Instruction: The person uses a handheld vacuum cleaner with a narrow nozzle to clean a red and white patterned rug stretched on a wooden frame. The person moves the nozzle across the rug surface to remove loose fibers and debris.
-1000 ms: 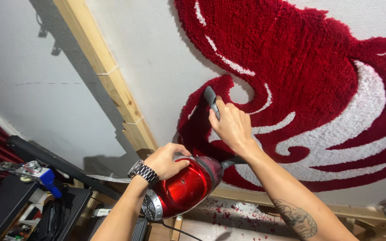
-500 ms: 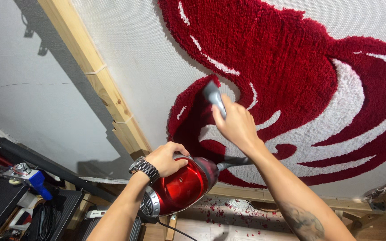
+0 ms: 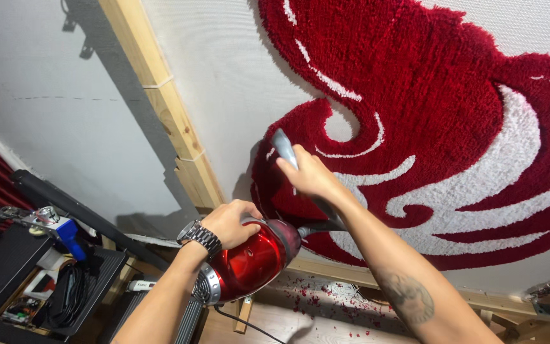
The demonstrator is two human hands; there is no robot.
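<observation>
My left hand (image 3: pixel 230 223), with a metal watch on the wrist, grips the top of a shiny red handheld vacuum cleaner (image 3: pixel 249 264). Its grey nozzle (image 3: pixel 283 148) presses against the left lobe of a red and white tufted rug (image 3: pixel 428 127) stretched on white cloth. My right hand (image 3: pixel 310 177) wraps around the nozzle tube just behind the tip, guiding it on the red pile. A black cord hangs from the vacuum's rear.
A wooden frame beam (image 3: pixel 167 108) runs diagonally left of the rug; another rail (image 3: pixel 479 299) runs below it. Red yarn scraps (image 3: pixel 326 293) lie on the floor. A black cart (image 3: pixel 39 280) with cables and a blue tool (image 3: pixel 68 230) stands lower left.
The nozzle and my right hand have slid up and left along the rug's left lobe. My left hand keeps hold of the red vacuum body, following.
</observation>
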